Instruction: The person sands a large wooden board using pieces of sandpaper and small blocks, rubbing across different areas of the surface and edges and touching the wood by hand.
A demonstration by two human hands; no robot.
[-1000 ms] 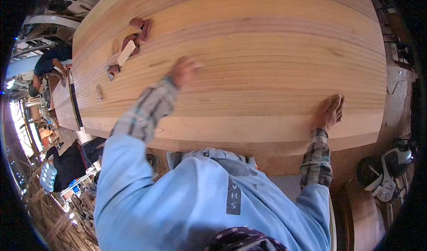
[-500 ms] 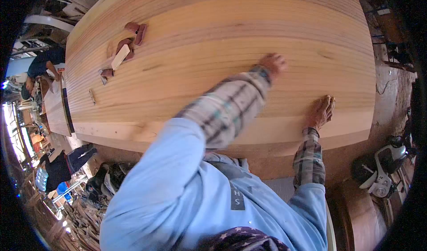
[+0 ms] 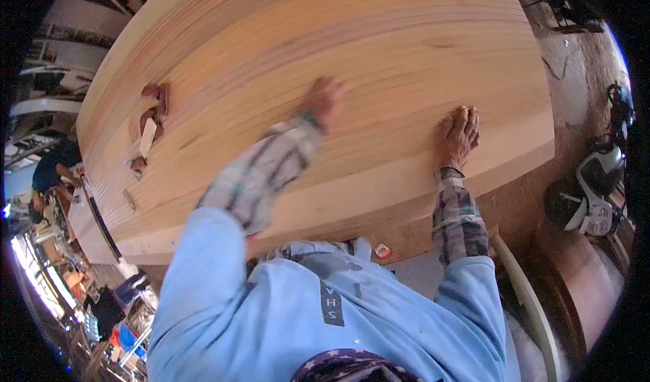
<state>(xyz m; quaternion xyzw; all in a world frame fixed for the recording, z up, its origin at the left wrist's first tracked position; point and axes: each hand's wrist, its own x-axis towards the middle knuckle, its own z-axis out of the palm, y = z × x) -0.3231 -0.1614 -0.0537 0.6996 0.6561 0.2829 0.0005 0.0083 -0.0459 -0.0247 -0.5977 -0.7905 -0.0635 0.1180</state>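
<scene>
A broad, pale wooden panel (image 3: 379,158) with striped grain spreads in front of me. My left hand (image 3: 326,101) is over its middle, palm side down and smeared by motion, so its fingers and anything under them cannot be made out. To the right, my right hand (image 3: 460,135) lies on the panel near its front edge, fingers stretched out, holding nothing visible. On the panel's left part are folded reddish-brown pieces that look like sandpaper (image 3: 157,97), with a light wooden block (image 3: 148,137) among them. A small thin stick (image 3: 129,200) lies nearer the left end.
At far left a co-worker (image 3: 55,175) bends by another wooden panel (image 3: 88,227); another person in dark clothes (image 3: 107,311) is lower left. A white motor scooter (image 3: 598,209) stands at right. A pale curved wooden piece (image 3: 531,301) is beside my right side.
My view has turned, so the panel appears tilted and shifted left. Across the panel, my left hand has moved left, away from my right hand. The right hand stays on the wood, its fingers more outstretched.
</scene>
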